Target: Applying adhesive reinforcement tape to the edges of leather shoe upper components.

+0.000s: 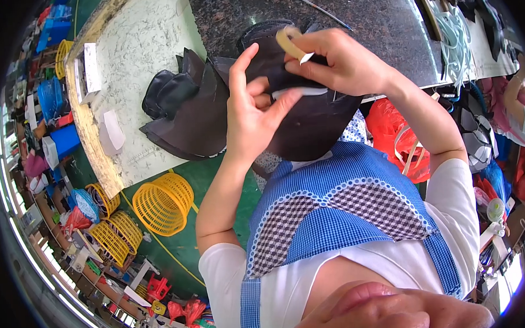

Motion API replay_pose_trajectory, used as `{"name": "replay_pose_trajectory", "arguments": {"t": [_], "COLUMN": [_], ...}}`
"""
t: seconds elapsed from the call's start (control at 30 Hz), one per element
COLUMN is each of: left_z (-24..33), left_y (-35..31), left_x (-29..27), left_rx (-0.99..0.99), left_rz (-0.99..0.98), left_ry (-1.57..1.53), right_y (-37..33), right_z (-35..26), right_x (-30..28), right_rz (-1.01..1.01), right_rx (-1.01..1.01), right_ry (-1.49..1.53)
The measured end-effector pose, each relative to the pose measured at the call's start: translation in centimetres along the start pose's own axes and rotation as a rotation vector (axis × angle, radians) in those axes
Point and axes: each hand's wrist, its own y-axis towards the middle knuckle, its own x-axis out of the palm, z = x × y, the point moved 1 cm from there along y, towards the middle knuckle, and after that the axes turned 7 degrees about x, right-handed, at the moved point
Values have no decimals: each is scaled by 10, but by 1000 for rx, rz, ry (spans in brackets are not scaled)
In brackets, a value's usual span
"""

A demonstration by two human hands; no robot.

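Observation:
My right hand (352, 63) is closed on a small roll of yellowish tape (292, 47), with a white end sticking out near the fingertips. My left hand (247, 120) pinches a black leather-like piece (308, 127) between thumb and curled fingers, its index finger pointing up. Beside the left thumb a white strip (313, 92) lies along this piece. The piece hangs over the near edge of the dark speckled worktop (374, 39). Just left of my left hand lies a stack of more black pieces (193, 120), partly folded.
A thin rod (321, 11) lies at the worktop's back. Pale blue-green straps (455, 41) hang at the right. The white board (132, 64) at the left carries a white box (92, 67). Yellow baskets (163, 203) stand on the green floor; a red bag (390, 126) hangs below the worktop.

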Motion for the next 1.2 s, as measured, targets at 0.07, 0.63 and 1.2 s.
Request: {"name": "replay_pose_trajectory", "arguments": {"t": [0.07, 0.63, 1.2], "left_z": [-10, -16, -24], "left_y": [10, 7, 1], "left_x": [2, -7, -11], "left_rx": [28, 348, 728], "left_rz": [23, -108, -171], "left_ry": [86, 456, 1142], "right_y": [1, -34, -54], "right_z": [-10, 23, 23], "right_x": [-1, 17, 36], "right_rz": [183, 258, 335], "right_rx": [-249, -199, -180], "right_ry": [-138, -466, -522]}}
